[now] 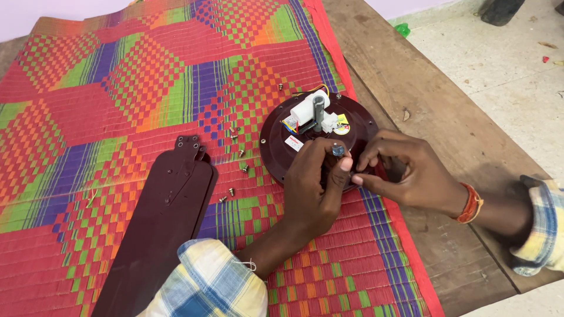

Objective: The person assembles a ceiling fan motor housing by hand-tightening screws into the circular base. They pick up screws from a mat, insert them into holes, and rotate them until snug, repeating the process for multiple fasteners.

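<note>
A dark maroon round fan motor housing [276, 132] lies on a woven mat, with a white capacitor block [308, 108], a grey shaft [318, 111] and coloured wires on top. My left hand [314, 191] rests over its near edge and pinches a small grey screw-like part [338, 150] between thumb and fingers. My right hand [405, 173] is right beside it, fingertips pinched against the housing rim, touching the left thumb. What the right fingers hold is hidden.
Stacked maroon fan blades [158, 229] lie to the left on the colourful woven mat [117, 94]. Several small screws [234, 134] are scattered between blades and housing. The mat covers a wooden platform [411, 88]; a tiled floor [517, 76] lies to the right.
</note>
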